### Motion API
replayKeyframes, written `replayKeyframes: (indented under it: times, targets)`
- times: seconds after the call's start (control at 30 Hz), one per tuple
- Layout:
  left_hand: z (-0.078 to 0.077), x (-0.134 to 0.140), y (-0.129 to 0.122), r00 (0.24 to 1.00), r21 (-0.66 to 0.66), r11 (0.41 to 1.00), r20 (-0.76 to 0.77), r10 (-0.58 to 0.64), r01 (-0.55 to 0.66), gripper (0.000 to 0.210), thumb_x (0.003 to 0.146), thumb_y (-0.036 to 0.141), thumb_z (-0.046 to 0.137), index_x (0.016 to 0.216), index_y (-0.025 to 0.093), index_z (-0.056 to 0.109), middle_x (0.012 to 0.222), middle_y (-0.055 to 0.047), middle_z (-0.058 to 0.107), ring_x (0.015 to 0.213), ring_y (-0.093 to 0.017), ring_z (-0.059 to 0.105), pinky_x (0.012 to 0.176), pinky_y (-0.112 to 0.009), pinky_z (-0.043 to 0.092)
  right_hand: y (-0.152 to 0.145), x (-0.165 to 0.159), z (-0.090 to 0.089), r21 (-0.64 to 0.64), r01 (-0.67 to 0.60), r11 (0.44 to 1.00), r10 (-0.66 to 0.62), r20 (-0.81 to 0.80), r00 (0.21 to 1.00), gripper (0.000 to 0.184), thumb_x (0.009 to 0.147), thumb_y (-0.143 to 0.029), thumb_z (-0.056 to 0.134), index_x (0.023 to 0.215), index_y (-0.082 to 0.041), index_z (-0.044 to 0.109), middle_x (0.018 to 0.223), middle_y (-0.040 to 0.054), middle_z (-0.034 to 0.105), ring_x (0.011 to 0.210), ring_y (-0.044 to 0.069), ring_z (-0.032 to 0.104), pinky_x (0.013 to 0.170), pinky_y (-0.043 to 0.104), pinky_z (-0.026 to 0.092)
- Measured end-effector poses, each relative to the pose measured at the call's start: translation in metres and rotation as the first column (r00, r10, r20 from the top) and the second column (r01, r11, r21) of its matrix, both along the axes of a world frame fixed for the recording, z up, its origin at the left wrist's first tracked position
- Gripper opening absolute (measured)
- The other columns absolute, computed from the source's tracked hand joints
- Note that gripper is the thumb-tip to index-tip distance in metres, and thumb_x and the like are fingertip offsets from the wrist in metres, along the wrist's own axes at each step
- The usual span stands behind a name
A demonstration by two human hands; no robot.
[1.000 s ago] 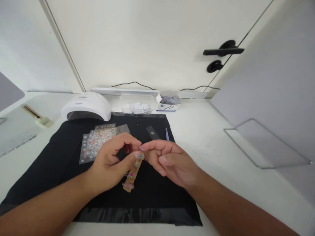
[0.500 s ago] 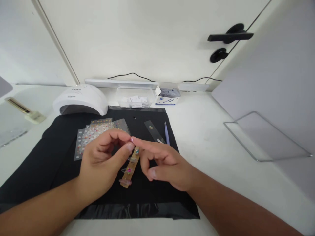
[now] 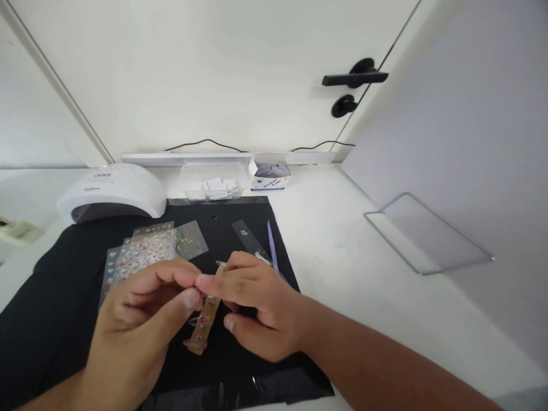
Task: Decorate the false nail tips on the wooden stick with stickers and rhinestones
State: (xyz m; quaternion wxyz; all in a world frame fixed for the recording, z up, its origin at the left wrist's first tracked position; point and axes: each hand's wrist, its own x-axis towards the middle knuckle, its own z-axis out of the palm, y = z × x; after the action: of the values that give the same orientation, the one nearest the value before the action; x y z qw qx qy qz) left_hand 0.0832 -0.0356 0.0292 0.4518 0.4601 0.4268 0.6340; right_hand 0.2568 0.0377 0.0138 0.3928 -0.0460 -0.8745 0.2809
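My left hand [image 3: 141,325] has its thumb and index finger brought together in a pinch; whatever sits between them is too small to make out. The index finger of my right hand [image 3: 261,305] is stretched out, its tip touching the left index fingertip, while the thumb stays apart below. Under both hands a tan strip [image 3: 208,328] lies slanted on a black mat [image 3: 240,371]. Clear nail-tip-like pieces [image 3: 196,343] stand along it, one bearing a pink gem flower [image 3: 202,321]. My right hand hides part of the strip.
Sticker sheets [image 3: 145,248] lie left of the hands. Tweezers [image 3: 273,248] and a clear strip [image 3: 246,234] are on the right. Behind stand a white nail lamp [image 3: 124,185], a clear tray [image 3: 192,177] and an alcohol pad box [image 3: 269,181]. A wire frame [image 3: 394,268] is further right.
The view has shifted, so the scene sits further left and lower. My right hand has turned more palm-down, its index fingertip still against the left fingers.
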Motion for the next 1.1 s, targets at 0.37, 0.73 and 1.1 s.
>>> replayKeyframes:
  times: [0.37, 0.73, 1.1]
  targets:
    - [0.003, 0.002, 0.0, 0.974, -0.087, 0.971, 0.074, -0.216, 0.222, 0.02, 0.086, 0.039, 0.072, 0.076, 0.023, 0.065, 0.061, 0.002, 0.059, 0.053, -0.011, 0.054, 0.047, -0.019, 0.054, -0.008, 0.001, 0.007, 0.177, 0.177, 0.968, -0.162, -0.099, 0.982, 0.054, 0.079, -0.006, 0.048, 0.132, -0.019, 0.051, 0.073, 0.0, 0.066, 0.06, 0.016, 0.053, 0.069, 0.036, 0.047]
    - [-0.002, -0.018, 0.016, 0.882, 0.041, 0.996, -0.47, -0.047, 0.075, 0.009, 0.092, 0.021, 0.057, 0.083, 0.023, 0.059, 0.069, 0.002, 0.063, 0.056, -0.011, 0.055, 0.049, -0.019, 0.046, 0.016, 0.024, 0.03, -0.437, 0.352, 0.828, -0.542, -0.462, 0.702, 0.01, 0.083, -0.021, 0.052, 0.073, -0.026, 0.053, 0.061, -0.0023, 0.038, 0.059, 0.016, 0.04, 0.06, 0.034, 0.036]
    - [-0.004, -0.019, 0.022, 0.657, 0.092, 0.982, -0.753, -0.041, 0.167, 0.011, 0.095, 0.023, 0.05, 0.086, 0.021, 0.056, 0.067, 0.003, 0.058, 0.058, -0.012, 0.054, 0.053, -0.022, 0.042, 0.012, 0.016, 0.029, -0.127, 0.277, 0.953, -0.269, 0.072, 0.96, 0.01, 0.078, -0.018, 0.065, 0.088, -0.02, 0.064, 0.072, 0.0, 0.063, 0.074, 0.017, 0.054, 0.072, 0.034, 0.045]
